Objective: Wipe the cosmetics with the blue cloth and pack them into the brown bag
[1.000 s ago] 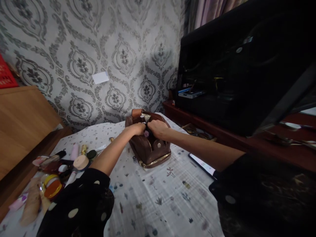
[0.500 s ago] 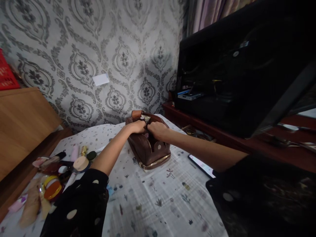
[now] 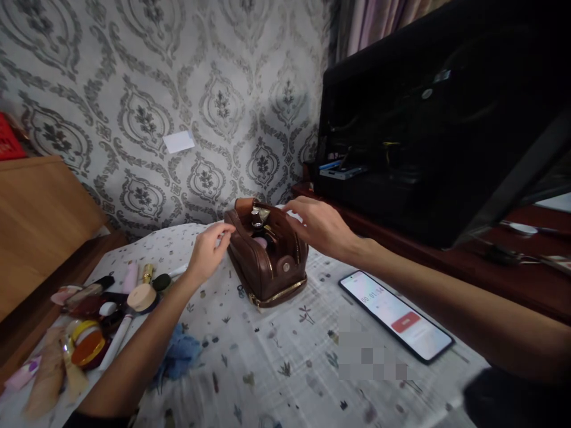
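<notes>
A brown leather toiletry bag [image 3: 247, 264] stands unzipped on the patterned cloth, with gold zips and a round snap on its front flap. Inside it sit a silver-capped bottle [image 3: 257, 219], a pinkish item [image 3: 260, 242] and other dark things I cannot make out. My left hand [image 3: 210, 251] is at the bag's left rim, thumb and fingertips pinched on the edge. On the opposite side, my right hand [image 3: 319, 229] has its fingers bent onto the right rim, palm down. Neither hand is inside the bag.
Cosmetics and brushes, among them a cream jar [image 3: 141, 298] and an orange jar [image 3: 88, 349], lie at the left. A blue cloth [image 3: 181, 352] is near my left forearm. A phone [image 3: 397, 318] showing a timer lies right of the bag. A large black screen [image 3: 423, 148] stands behind.
Both hands have come out of the bag's opening and moved apart to its two rims. The bottle inside now shows, and the phone is fully uncovered by my right sleeve.
</notes>
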`<state>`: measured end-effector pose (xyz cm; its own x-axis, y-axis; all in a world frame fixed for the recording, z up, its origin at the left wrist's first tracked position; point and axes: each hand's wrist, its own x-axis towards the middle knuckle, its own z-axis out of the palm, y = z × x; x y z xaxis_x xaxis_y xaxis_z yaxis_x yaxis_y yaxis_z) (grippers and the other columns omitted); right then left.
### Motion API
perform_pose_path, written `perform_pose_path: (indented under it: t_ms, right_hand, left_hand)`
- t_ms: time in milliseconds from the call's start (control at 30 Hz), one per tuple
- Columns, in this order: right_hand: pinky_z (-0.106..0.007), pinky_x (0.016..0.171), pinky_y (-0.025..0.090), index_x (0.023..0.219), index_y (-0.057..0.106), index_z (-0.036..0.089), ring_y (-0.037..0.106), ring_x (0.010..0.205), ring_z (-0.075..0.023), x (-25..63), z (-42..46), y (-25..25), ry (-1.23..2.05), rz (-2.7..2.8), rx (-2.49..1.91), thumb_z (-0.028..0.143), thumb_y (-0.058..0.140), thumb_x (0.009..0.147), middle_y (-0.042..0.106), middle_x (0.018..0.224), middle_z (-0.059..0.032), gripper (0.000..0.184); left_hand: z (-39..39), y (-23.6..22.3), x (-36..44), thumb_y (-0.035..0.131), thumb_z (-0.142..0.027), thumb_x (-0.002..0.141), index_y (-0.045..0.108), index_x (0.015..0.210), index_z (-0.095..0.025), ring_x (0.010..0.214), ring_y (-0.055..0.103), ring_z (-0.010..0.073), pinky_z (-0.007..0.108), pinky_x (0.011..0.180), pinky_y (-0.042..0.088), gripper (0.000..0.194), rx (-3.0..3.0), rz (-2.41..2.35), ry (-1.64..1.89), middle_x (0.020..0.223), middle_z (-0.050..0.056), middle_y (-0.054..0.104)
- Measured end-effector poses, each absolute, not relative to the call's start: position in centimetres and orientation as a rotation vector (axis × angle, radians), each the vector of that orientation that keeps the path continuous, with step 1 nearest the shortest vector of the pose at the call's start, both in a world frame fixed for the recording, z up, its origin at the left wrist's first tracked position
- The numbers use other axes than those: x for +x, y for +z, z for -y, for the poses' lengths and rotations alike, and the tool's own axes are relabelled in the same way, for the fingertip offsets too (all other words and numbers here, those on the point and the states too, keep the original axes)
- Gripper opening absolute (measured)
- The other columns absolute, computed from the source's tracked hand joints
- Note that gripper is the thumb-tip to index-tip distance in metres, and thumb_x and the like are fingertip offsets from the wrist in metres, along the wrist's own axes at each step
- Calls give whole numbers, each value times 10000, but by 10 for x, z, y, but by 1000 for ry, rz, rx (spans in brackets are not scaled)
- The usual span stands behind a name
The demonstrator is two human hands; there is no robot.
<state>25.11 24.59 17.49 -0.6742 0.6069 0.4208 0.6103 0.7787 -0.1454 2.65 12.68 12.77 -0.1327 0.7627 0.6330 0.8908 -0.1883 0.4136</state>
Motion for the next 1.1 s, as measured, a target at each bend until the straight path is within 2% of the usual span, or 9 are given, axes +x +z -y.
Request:
perform_pose_path:
  t_ms: [100,200,300,367,500,567,733,867,1100]
  right_hand:
    - [-280,828,501,1098,685,169,629,1033,-213,269,-244,160,-3,2495,-820,210,472,960,646,1205,-98,257]
    - [-349,934,506,1016,703,166,600,1109,-236,278,-235,142,-50,2489,-555,229,446,981,658,1190,-119,266]
    - [-417,981,501,1063,685,163,597,1125,-253,280,-220,125,-73,2556,-264,258,476,979,678,1143,-135,244]
    - [-430,951,515,1105,660,150,603,1106,-260,282,-208,115,-91,2574,-153,245,495,971,675,1127,-146,233]
    - [-380,765,541,998,651,155,623,849,-224,289,-194,100,-61,2551,-141,175,440,980,669,915,-110,213]
    - [-365,724,537,981,647,165,610,791,-209,293,-191,95,-26,2546,-137,162,417,983,659,876,-97,230]
    - [-383,795,555,1076,629,174,621,932,-228,300,-187,85,11,2530,-150,150,422,970,667,1041,-122,233]
    - [-422,854,555,1109,624,165,621,998,-254,298,-183,79,-9,2455,-179,168,446,967,663,1101,-143,228]
    - [-425,899,542,1070,648,175,635,1005,-248,270,-161,70,8,2395,33,128,469,957,702,989,-106,218]
  left_hand:
    - [-97,106,31,416,-261,943,646,999,-199,905,665,188,303,806,537,245,-1977,1955,-1146,987,56,709]
    - [-70,87,40,396,-245,964,642,1000,-222,931,652,199,336,836,539,249,-2088,1951,-1009,970,59,693]
    - [-47,74,51,375,-222,986,639,1021,-238,982,632,203,350,854,541,266,-2238,1913,-848,1023,76,683]
    - [-33,67,57,366,-206,994,639,1023,-241,1009,623,206,360,870,540,277,-2281,1887,-754,1056,81,680]
    - [-13,54,57,367,-187,998,632,1027,-236,1026,618,214,371,885,541,271,-2279,1887,-644,1068,75,679]
    - [-6,47,52,384,-186,994,627,1030,-236,1028,617,214,371,883,544,251,-2271,1909,-637,1080,73,674]
    - [1,36,40,394,-196,998,622,1014,-226,982,617,208,365,854,550,231,-2243,1956,-635,1034,71,667]
    - [8,39,42,413,-144,980,612,988,-184,994,600,211,373,891,530,203,-2218,1961,-477,1023,76,661]
    - [21,30,36,481,-71,915,590,1037,-158,1050,585,258,427,929,487,184,-2050,2009,-97,1121,116,636]
